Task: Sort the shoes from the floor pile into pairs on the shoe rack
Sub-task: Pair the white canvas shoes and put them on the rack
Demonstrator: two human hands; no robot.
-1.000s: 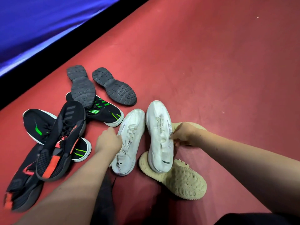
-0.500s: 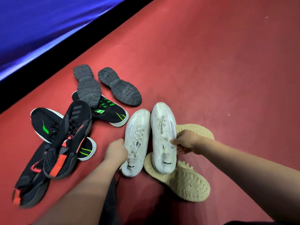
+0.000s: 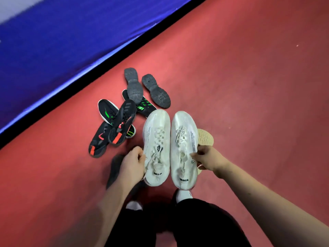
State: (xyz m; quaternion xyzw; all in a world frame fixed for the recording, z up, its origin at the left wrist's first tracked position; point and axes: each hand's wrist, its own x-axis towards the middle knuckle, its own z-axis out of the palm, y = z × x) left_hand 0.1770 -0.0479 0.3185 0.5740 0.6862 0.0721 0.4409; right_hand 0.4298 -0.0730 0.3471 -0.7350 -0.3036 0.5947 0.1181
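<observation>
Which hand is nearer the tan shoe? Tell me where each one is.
Right. The right hand, holding one white shoe, is just beside the tan shoe; the left hand, holding the other white shoe, is across both.

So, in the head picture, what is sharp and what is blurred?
Head view: the white shoe in the right hand is fairly sharp, its print partly readable; the left forearm is smeared; a soft shadow darkens the red floor near the feet.

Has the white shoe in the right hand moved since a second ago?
Yes. The right hand has lifted the white shoe up off the tan shoe, which stays on the floor.
</observation>
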